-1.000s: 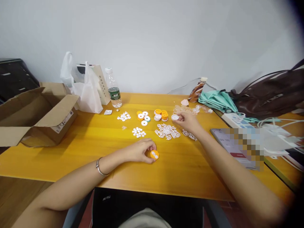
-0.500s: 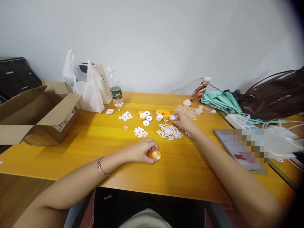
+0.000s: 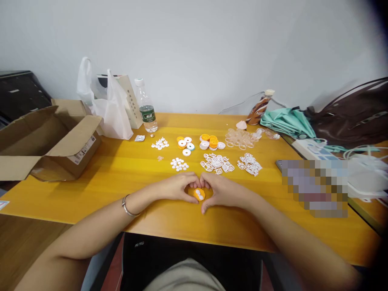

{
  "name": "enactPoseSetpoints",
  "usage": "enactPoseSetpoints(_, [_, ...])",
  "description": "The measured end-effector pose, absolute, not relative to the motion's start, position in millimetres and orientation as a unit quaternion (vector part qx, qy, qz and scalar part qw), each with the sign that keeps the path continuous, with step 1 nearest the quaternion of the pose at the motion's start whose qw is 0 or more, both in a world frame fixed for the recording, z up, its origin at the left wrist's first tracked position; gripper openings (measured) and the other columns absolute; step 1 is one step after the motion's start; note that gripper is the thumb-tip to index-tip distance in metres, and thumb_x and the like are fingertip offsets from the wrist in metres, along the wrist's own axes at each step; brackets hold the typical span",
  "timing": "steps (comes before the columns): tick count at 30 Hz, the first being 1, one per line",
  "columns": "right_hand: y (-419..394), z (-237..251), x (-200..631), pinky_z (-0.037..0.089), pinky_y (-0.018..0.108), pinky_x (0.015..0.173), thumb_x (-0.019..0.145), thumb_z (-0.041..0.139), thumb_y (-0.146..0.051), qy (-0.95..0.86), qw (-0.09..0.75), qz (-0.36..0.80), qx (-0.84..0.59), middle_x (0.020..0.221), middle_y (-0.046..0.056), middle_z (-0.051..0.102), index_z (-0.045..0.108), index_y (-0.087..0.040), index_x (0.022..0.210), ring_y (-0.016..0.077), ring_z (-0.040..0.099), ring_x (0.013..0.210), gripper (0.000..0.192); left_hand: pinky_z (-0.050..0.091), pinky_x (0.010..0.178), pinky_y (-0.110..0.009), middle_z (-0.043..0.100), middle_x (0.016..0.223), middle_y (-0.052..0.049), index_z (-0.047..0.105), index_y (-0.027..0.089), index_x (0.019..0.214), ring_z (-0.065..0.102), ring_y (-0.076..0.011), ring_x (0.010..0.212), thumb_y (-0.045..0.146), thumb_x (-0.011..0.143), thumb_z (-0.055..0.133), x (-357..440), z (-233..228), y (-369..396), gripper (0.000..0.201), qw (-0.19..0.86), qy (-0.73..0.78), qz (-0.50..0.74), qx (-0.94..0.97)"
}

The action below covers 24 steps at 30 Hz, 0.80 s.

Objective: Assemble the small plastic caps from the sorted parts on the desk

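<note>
Nearest to us, both hands rest on the yellow table around one small orange disc with a white insert. Our left hand lies at the disc's nine o'clock, fingers curled, thumb and fingertips touching its edge. Our right hand lies at its three o'clock, curled the same way, fingertips meeting the left ones just above the disc, so the two hands pinch it between them. A metal bracelet sits on the left wrist.

Farther out, at twelve o'clock from the disc, lie white openwork pieces, with a second cluster at one o'clock and small white buttons at eleven o'clock. Beyond these we see orange and white discs, ring-shaped caps, more white bits and clear rings.

At the far edge stand a water bottle, a white plastic bag and an open cardboard box at ten o'clock; a brown bottle, a teal cloth and a dark brown bag lie at two o'clock.
</note>
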State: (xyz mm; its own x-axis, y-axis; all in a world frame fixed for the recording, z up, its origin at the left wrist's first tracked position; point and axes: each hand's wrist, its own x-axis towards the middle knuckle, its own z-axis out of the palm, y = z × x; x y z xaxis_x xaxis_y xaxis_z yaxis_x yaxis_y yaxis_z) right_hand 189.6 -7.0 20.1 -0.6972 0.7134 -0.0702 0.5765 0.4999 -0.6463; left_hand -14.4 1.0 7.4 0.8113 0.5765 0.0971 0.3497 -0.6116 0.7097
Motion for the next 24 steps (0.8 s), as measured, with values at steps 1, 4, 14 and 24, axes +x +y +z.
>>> enactPoseSetpoints(1, [-7.9,16.0,188.3,0.033,0.023,0.056,0.05,0.077,-0.056,-0.861,0.105,0.321,-0.379,0.077,-0.002,0.053,0.043,-0.02,0.076,0.0126,0.044,0.066,0.056,0.04,0.072,-0.025,0.054,0.086,-0.003,0.056,0.016,0.093,0.048,-0.0149,0.079,0.032,0.071,0.072,-15.4,8.4,1.7,0.031,0.354,0.259,0.159,0.885])
enactPoseSetpoints(4, [-7.1,8.9,186.5,0.033,0.024,0.057,0.052,0.076,-0.057,-0.865,0.109,0.308,-0.38,0.077,-0.001,0.052,0.043,-0.02,0.076,0.0134,0.044,0.067,0.055,0.042,0.073,-0.025,0.057,0.088,-0.004,0.058,0.016,0.098,0.051,-0.0155,0.081,0.034,0.073,0.071,-18.9,11.5,2.5,0.033,0.387,0.25,0.152,0.874])
enactPoseSetpoints(14, [-2.1,9.4,189.8,0.037,0.024,0.062,0.066,0.072,-0.049,-0.877,0.103,0.328,-0.337,0.077,-0.002,0.048,0.048,-0.019,0.081,0.0121,0.044,0.068,0.04,0.046,0.071,-0.023,0.062,0.096,-0.007,0.063,0.016,0.095,0.058,-0.0125,0.078,0.024,0.086,0.056,-16.6,13.2,-1.7,0.013,0.381,0.241,0.163,0.878])
enactPoseSetpoints(24, [0.0,4.7,190.6,0.037,0.023,0.06,0.065,0.073,-0.047,-0.863,0.111,0.364,-0.334,0.074,-0.003,0.05,0.048,-0.019,0.078,0.011,0.044,0.066,0.04,0.048,0.075,-0.027,0.064,0.091,-0.01,0.06,0.012,0.096,0.06,-0.0175,0.083,0.018,0.092,0.047,-8.7,7.2,-3.7,0.016,0.078,0.186,0.117,0.972])
